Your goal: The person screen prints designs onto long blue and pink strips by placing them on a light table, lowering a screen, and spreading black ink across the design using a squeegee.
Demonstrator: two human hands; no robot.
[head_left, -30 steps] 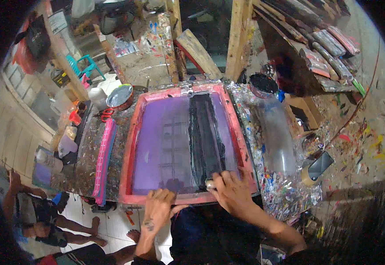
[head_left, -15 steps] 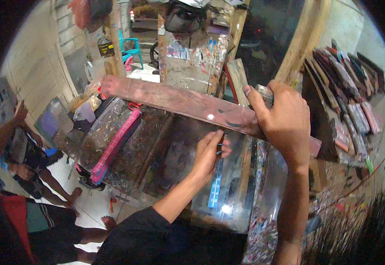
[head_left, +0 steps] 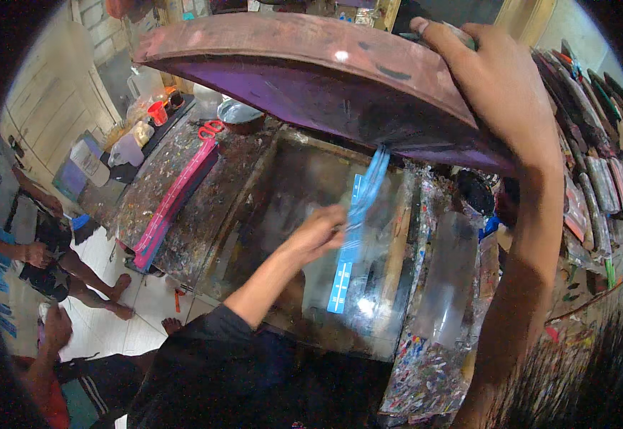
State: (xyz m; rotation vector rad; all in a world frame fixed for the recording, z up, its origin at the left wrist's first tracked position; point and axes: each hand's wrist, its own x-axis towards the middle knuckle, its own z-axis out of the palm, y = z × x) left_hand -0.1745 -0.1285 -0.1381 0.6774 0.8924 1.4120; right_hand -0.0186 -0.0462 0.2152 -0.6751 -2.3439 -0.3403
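The left hand [head_left: 318, 230] was blurred, its fingers curled at the left side of the blue strip [head_left: 339, 287], which had white marks and lay lengthwise on a dark, glossy panel [head_left: 290, 175]. A second blue band [head_left: 376, 177], streaked by motion, slanted from near those fingertips up past the strip's far end toward a raised frame [head_left: 290, 37]; whether the left hand gripped this band could not be told. The right hand [head_left: 497, 82], above and to the right of the strip, was clamped on the frame's near edge, holding it tilted up so that its purple underside [head_left: 283, 94] showed over the strip's far end. A greyish object [head_left: 463, 36] lay partly hidden by that hand.

To the left of the strip, on the paint-caked surface [head_left: 236, 159], a long pile of pink strips [head_left: 175, 189] lay with red scissors [head_left: 211, 129] at its far end. Farther off on that side stood a round tub [head_left: 240, 113] of grey stuff and a red cup [head_left: 157, 112]. To the right of the strip were a cloudy, see-through curved piece [head_left: 443, 282], a dark tub [head_left: 474, 191] beyond it and, well apart, a heap of worn slats [head_left: 601, 179]. Far left of the strip, a co-worker's bare foot [head_left: 120, 286] rested on white floor tiles [head_left: 97, 261].
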